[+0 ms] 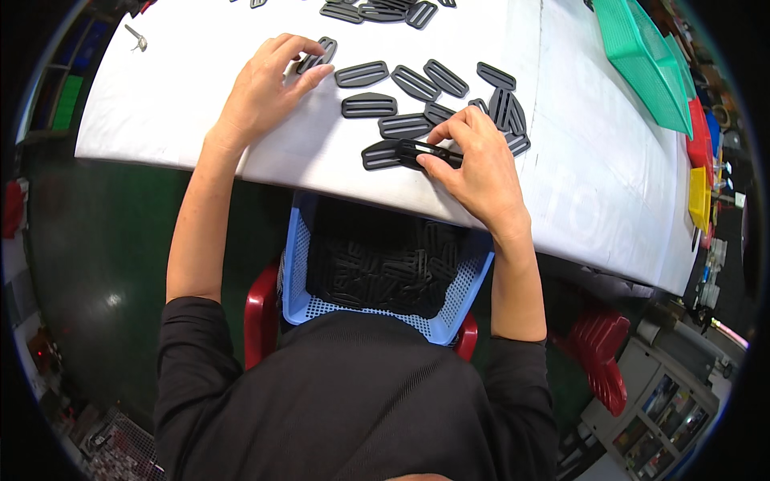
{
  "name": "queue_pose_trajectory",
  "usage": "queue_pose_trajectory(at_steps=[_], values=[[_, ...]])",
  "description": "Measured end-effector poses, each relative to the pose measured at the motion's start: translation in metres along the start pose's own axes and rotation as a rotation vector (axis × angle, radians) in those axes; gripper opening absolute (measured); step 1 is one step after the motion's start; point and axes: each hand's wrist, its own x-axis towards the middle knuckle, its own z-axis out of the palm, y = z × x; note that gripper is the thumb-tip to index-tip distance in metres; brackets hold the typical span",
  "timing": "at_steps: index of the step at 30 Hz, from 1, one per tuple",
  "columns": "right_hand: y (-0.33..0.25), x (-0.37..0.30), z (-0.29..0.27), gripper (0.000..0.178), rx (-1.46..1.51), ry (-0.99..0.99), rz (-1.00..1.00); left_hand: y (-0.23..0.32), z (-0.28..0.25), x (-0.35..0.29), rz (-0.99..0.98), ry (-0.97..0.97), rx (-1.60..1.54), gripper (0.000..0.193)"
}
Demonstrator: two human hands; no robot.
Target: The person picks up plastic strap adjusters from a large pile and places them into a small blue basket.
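My left hand (269, 84) reaches over the far left of the buckles, thumb and forefinger around a black plastic slide buckle (326, 50) at the table top. Farther right, my right hand (479, 164) pinches another slide buckle (415, 150), tilted up near the table's front edge. That one overlaps a buckle lying flat (378, 155). Between and beyond the hands lie several more of the same slotted black buckles (369, 105), some overlapping. My right fingers hide part of the buckles beneath them.
A blue basket (297, 268) full of black buckles sits below the table edge, in front of my body. More buckles (383, 12) lie at the far edge of view. Green baskets (642, 60) stand at right; a small metal piece (136, 38) lies at far left.
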Motion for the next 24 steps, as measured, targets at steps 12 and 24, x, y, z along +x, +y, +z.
queue_pose_trajectory(at_steps=[12,24], values=[[-0.001,-0.055,0.016,0.048,-0.035,0.28,0.148,0.019,0.058,0.032,0.352,-0.274,0.065,0.056],[-0.004,-0.071,0.022,0.047,0.046,0.328,0.126,0.1,0.07,-0.009,0.292,-0.246,0.02,0.05]])
